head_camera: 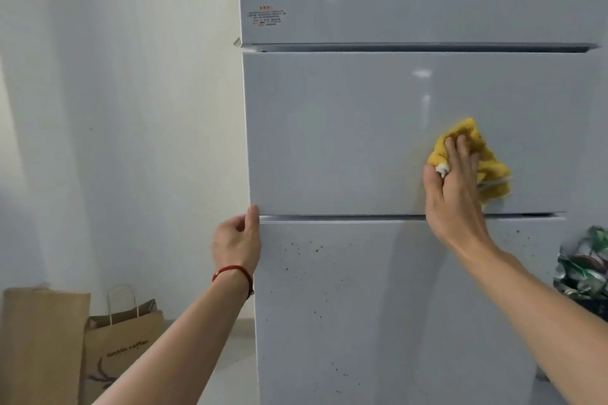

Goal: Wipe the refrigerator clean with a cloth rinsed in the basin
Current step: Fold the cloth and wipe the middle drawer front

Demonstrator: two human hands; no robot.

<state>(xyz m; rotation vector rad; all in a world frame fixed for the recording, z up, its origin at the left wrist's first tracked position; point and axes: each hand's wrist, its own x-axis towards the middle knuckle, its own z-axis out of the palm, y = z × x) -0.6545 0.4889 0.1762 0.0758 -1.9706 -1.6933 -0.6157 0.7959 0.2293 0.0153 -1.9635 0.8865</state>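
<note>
Cloth: I see the yellow cloth [473,158] under my right hand [455,187], fingers straight, pressing it on the fridge [329,128] middle door.
Left hand [237,240]: fingers curled round the fridge's left edge.

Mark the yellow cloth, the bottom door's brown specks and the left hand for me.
yellow cloth [493,163]: head view, on the bunched fabric right of the fingers.
brown specks [316,250]: head view, on one speck near the bottom door's top.
left hand [236,240]: head view, on the back of the hand.

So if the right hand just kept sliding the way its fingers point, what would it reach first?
Probably the gap below the top door. The right hand presses the yellow cloth against the middle door, fingers pointing up, with only bare door panel above.
</note>
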